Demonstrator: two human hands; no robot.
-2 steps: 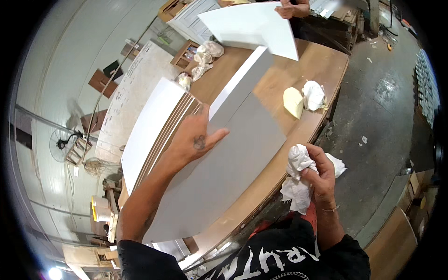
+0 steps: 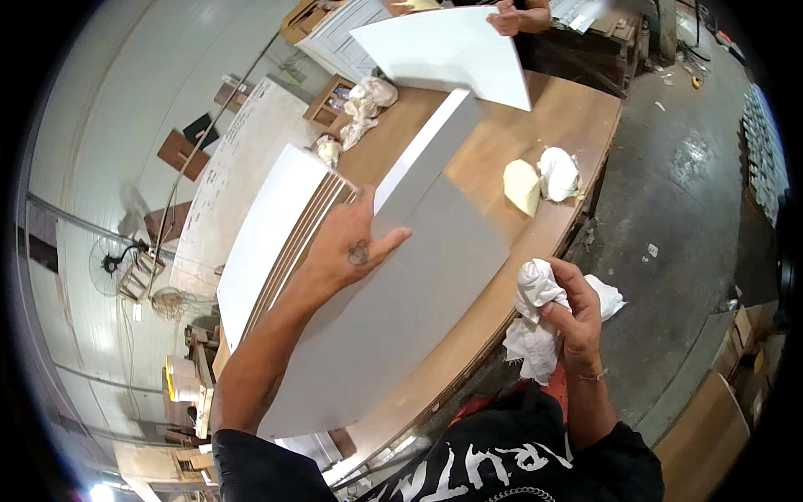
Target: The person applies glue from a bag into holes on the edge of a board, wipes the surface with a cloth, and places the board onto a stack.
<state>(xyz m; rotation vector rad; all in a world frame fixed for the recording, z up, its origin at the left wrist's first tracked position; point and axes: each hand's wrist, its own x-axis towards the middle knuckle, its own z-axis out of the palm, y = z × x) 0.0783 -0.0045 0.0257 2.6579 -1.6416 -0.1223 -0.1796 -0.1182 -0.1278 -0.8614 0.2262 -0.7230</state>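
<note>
My left hand rests at the upper edge of a large white panel whose shaded face looks grey. The thumb lies extended against that face, while the other fingers are bent over the edge and partly hidden. Off the table's near right side, my right hand pinches a crumpled white cloth between thumb and fingers, with its frayed end hanging down. Beside my left forearm stand several white panels close together, their edges showing as stripes.
Across the brown table, a co-worker's hand holds another white board. A yellow sponge-like piece and a white wad lie near the right edge. Crumpled rags sit at the far left. A fan stands beyond.
The view has shifted very slightly. Both hands keep their hold, and nothing else has visibly changed.
</note>
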